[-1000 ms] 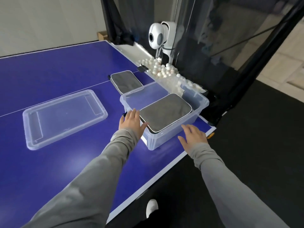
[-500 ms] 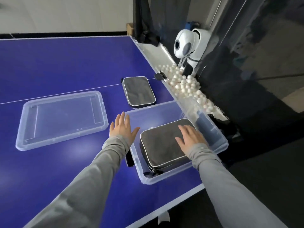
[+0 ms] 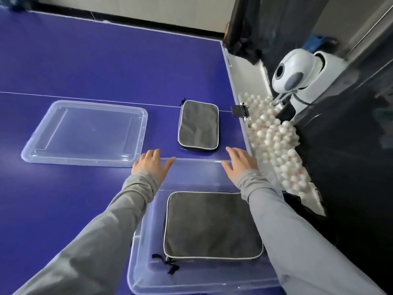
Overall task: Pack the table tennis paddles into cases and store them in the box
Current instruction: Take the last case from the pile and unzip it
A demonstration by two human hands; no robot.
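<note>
A clear plastic box [image 3: 148, 277] stands at the near edge of the blue table. Inside it lies a zipped grey paddle case with white piping [image 3: 212, 226]. A second, smaller-looking grey case [image 3: 198, 125] lies on the table just beyond the box's far rim. My left hand [image 3: 152, 162] and my right hand [image 3: 239, 163] both reach over the far rim with fingers straight, one on each side of that second case and a little short of it. Neither hand holds anything.
The box's clear lid [image 3: 85, 133] lies flat on the table to the left. Along the table's right edge runs a trough heaped with white balls [image 3: 276, 145], behind it a white ball machine [image 3: 297, 75] and black netting. A black clip [image 3: 240, 110] sits at the edge.
My right hand left the case in the box and both hands moved forward past the far rim toward the second case. The camera swung forward and down over the box.
</note>
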